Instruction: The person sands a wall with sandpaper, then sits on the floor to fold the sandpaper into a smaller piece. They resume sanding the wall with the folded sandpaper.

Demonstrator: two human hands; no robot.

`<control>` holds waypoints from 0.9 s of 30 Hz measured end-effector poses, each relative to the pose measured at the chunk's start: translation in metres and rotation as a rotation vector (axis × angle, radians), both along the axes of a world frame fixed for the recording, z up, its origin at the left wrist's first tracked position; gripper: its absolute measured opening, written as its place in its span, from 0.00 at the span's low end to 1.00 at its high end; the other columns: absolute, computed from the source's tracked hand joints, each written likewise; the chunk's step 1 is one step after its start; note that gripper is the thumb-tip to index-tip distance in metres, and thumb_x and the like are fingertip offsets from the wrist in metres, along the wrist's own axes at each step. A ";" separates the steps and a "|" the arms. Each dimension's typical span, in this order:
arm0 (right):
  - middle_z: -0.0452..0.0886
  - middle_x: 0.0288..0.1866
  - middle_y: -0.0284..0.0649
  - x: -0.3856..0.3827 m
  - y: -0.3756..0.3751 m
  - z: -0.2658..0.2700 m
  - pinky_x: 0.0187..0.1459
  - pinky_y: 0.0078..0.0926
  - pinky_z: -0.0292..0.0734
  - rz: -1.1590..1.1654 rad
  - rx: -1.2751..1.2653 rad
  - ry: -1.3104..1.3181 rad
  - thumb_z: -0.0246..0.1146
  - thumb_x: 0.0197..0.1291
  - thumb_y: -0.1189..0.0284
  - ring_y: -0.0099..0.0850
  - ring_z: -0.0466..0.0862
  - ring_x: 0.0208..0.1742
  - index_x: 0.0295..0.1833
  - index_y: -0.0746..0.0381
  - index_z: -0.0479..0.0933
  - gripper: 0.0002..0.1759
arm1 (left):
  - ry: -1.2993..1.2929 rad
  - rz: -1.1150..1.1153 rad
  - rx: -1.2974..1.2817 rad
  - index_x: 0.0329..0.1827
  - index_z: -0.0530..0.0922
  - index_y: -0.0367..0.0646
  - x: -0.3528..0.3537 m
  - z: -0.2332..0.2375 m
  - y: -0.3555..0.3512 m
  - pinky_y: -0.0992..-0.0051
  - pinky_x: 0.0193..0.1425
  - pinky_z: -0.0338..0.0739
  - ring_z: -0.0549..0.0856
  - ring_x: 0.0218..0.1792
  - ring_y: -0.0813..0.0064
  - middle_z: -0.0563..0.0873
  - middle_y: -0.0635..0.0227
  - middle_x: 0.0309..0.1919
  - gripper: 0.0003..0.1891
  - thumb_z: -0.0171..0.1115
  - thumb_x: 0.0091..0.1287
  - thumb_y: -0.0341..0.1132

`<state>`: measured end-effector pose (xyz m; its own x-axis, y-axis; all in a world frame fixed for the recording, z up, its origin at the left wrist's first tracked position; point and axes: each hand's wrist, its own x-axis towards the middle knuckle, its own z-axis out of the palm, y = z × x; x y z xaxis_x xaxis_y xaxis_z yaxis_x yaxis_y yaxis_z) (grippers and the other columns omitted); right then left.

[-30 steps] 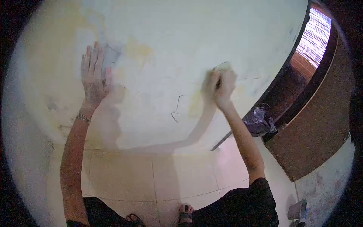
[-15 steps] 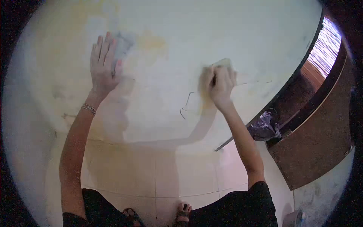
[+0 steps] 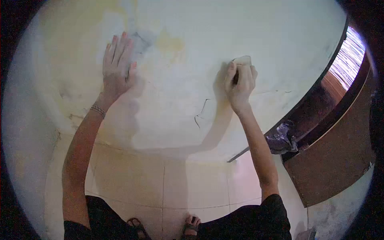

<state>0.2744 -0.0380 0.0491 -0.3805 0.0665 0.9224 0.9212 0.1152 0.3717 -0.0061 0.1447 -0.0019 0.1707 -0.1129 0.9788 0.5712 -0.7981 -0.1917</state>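
Observation:
My left hand (image 3: pixel 117 74) lies flat against the pale wall (image 3: pixel 168 120), fingers stretched out and thumb a little apart. A beaded bracelet (image 3: pixel 98 111) circles that wrist. Fingers curled, my right hand (image 3: pixel 242 84) grips a small pale flat pad (image 3: pixel 243 61) and presses it on the wall. Only the pad's upper edge and corners show above the knuckles; the rest is hidden. Yellowish stains (image 3: pixel 170 43) and a grey patch (image 3: pixel 143 42) mark the wall near my left hand. Thin dark cracks (image 3: pixel 204 108) run below and left of my right hand.
A dark-framed opening (image 3: pixel 320 104) stands right of the wall, with a crumpled dark plastic bag (image 3: pixel 283 138) at its lower end. A brown panel (image 3: pixel 336 160) leans beyond it. Below is a tiled floor (image 3: pixel 128 170), where my sandalled feet (image 3: pixel 192 224) stand.
My right hand has shifted slightly up along the wall with the pad. My left hand keeps its flat contact, while the whole view has turned a little.

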 end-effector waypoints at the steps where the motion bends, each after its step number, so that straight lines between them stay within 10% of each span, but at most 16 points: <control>1: 0.74 0.26 0.38 0.000 0.000 -0.007 0.33 0.36 0.64 -0.002 -0.026 -0.007 0.63 0.55 0.77 0.36 0.72 0.27 0.30 0.60 0.71 0.07 | -0.003 0.004 0.007 0.69 0.63 0.38 -0.001 0.000 0.001 0.50 0.73 0.53 0.59 0.72 0.50 0.62 0.54 0.71 0.28 0.51 0.64 0.33; 14: 0.77 0.42 0.35 -0.015 -0.004 -0.160 0.46 0.26 0.74 -0.022 -0.751 -0.624 0.60 0.56 0.73 0.29 0.77 0.50 0.53 0.61 0.74 0.17 | 0.001 0.008 0.024 0.71 0.61 0.38 -0.002 0.001 0.003 0.51 0.73 0.52 0.58 0.72 0.50 0.61 0.54 0.72 0.31 0.52 0.62 0.34; 23: 0.74 0.34 0.30 -0.035 0.001 -0.165 0.41 0.22 0.73 0.098 -0.669 -0.625 0.59 0.55 0.76 0.24 0.76 0.42 0.49 0.62 0.74 0.14 | 0.107 0.004 -0.030 0.71 0.61 0.35 -0.013 -0.009 0.002 0.51 0.74 0.47 0.55 0.74 0.48 0.59 0.52 0.73 0.29 0.49 0.66 0.36; 27: 0.77 0.44 0.35 -0.036 0.012 -0.159 0.52 0.26 0.72 0.068 -0.708 -0.708 0.60 0.52 0.72 0.29 0.75 0.53 0.48 0.61 0.75 0.16 | 0.141 0.003 -0.091 0.69 0.61 0.35 -0.014 -0.014 -0.001 0.50 0.74 0.47 0.55 0.73 0.46 0.57 0.51 0.73 0.29 0.52 0.64 0.35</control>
<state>0.2385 -0.0264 -0.1097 -0.8500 0.4698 0.2381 0.4972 0.5666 0.6571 -0.0196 0.1439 -0.0155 0.3076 -0.0242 0.9512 0.5459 -0.8143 -0.1973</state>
